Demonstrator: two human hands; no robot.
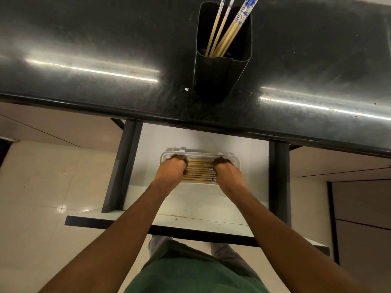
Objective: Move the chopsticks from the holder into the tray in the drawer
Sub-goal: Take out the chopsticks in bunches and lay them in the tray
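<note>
A tall black holder (222,66) stands on the dark countertop (95,49) near its front edge, with several wooden chopsticks (224,37) with blue-and-white tops leaning in it. Below, the white drawer (190,208) is pulled out. A clear plastic tray (198,154) lies in it, and several chopsticks (198,171) lie side by side across the tray. My left hand (172,171) is curled over the left ends of those chopsticks. My right hand (227,173) is curled over their right ends. The fingertips of both hands are hidden.
Dark drawer rails (121,166) run along both sides of the drawer. Its dark front edge (160,228) is close to my body. Pale floor tiles (42,187) lie to the left, and dark cabinet fronts (364,218) to the right.
</note>
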